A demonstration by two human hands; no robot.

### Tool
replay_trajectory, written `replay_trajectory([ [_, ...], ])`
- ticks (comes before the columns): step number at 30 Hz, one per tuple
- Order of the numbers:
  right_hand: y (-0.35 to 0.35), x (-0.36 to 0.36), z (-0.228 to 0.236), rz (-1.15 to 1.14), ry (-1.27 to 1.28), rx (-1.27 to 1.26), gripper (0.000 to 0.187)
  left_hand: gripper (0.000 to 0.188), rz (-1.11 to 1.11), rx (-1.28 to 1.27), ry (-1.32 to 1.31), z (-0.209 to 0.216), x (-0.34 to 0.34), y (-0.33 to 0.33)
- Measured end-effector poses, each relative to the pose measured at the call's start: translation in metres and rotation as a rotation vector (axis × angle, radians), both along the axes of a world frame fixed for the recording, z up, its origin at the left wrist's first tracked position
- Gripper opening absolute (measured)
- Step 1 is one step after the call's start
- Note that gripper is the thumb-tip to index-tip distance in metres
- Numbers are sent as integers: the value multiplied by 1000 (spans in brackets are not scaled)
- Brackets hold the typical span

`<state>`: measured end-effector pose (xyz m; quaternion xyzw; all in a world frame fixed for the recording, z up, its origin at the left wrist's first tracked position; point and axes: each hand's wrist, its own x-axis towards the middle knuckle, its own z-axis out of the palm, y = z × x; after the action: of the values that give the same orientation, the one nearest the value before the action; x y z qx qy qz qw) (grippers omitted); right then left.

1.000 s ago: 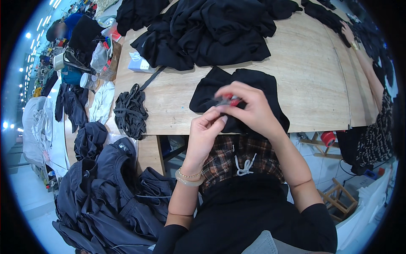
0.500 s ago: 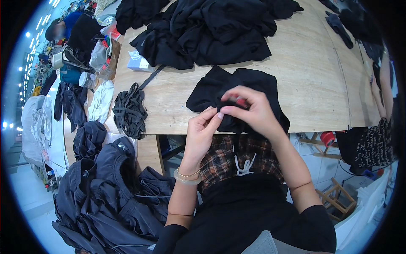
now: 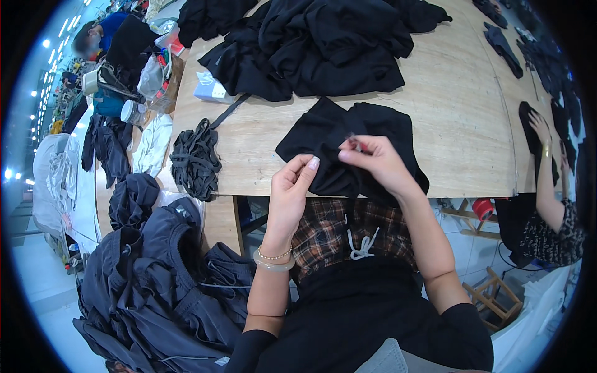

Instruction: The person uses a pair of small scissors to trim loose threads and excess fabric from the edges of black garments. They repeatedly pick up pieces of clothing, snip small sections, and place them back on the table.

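A small black garment (image 3: 392, 124) lies folded on the wooden table in front of me. Over its near left part, my left hand (image 3: 292, 180) is closed, thumb and forefinger pinched together; whatever may be between the fingertips is too small to make out. My right hand (image 3: 380, 163) is raised above the middle of the garment, apart from the left. Its fingers are closed round small red thread snips (image 3: 356, 144), slightly blurred and mostly hidden by the hand.
Black garments (image 3: 323, 50) are heaped across the table (image 3: 460, 112). Left lie a coiled dark strap (image 3: 196, 158) and a tissue box (image 3: 211, 89). Dark clothes (image 3: 155, 280) are piled beside me. At right, a co-worker's hand (image 3: 540, 127) touches dark cloth; a wooden stool (image 3: 494, 298) stands below.
My hands have parted: the right moved slightly right, away from the left fingertips, with the snips. The left stays pinched. The co-worker's arm at right has moved onto dark cloth.
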<state>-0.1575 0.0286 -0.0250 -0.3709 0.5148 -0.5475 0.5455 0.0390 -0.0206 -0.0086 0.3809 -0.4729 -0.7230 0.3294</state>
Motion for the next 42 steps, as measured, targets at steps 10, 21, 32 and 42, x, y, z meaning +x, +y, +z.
replay_trajectory([
  [10,0,5,30,-130,417,-282,21,18,30,299,207,6,-1,1],
  [21,4,5,39,-182,258,-139,19,23,17,333,262,0,-4,1],
  [32,20,-3,43,-174,962,-387,26,21,36,321,265,2,-9,2],
  [42,17,0,41,-135,964,-388,23,19,74,274,183,2,-12,3],
])
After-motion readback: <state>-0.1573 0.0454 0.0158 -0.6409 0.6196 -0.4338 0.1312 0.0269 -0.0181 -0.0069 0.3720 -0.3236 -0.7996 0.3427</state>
